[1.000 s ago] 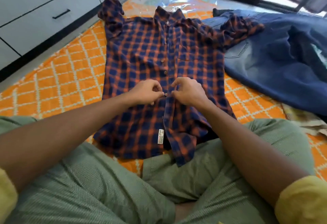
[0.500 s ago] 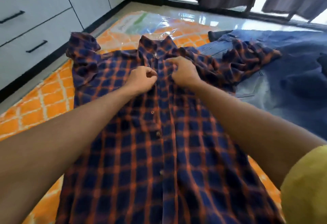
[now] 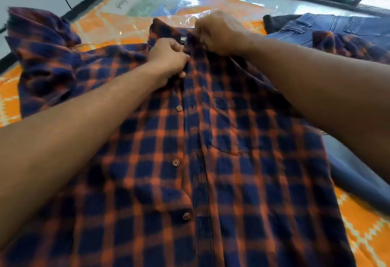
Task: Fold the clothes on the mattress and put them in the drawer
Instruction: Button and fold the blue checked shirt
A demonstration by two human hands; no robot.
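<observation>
The navy-and-orange checked cotton shirt [image 3: 211,161] is spread front-up on the orange patterned mattress [image 3: 363,224], its button line running straight away from the viewer. At the far collar end, the placket is pinched by the left hand [image 3: 168,57] and the collar by the right hand [image 3: 219,32], both grips clenched on cloth. Blue denim jeans [image 3: 337,26] lie beyond, to the right.

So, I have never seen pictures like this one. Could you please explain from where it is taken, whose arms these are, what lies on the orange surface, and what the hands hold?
No machine here: a person wears one camera on the head, looking forward and down, so the two bare arms are their own. A blue and orange checked shirt lies spread, front up, on an orange patterned mattress. The left hand and right hand both pinch the shirt's front near the collar, perhaps at a button. Blue jeans lie to the right, partly under a sleeve. Clear plastic wrap lies beyond the collar.
</observation>
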